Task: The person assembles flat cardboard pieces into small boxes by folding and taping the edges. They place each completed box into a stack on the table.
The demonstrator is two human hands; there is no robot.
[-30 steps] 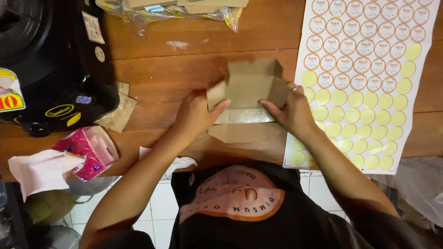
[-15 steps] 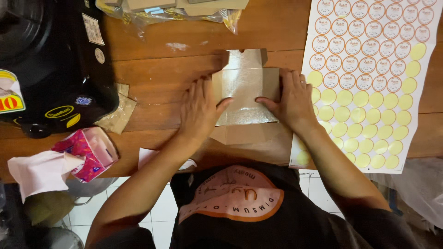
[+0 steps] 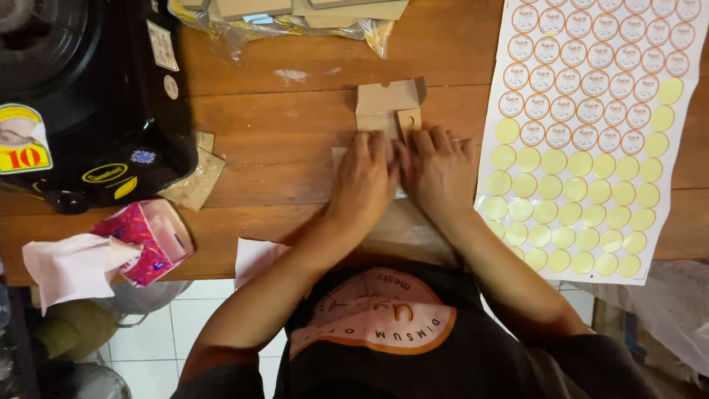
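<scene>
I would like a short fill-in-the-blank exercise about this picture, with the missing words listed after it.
1. Both hands press flat on a brown ____ box.
2. The left hand and the right hand lie ____ each other.
3. The sticker sheet lies on the person's ____ side.
4. The tissue pack is mostly ____ in colour.

Missing words: cardboard; beside; right; pink
</scene>
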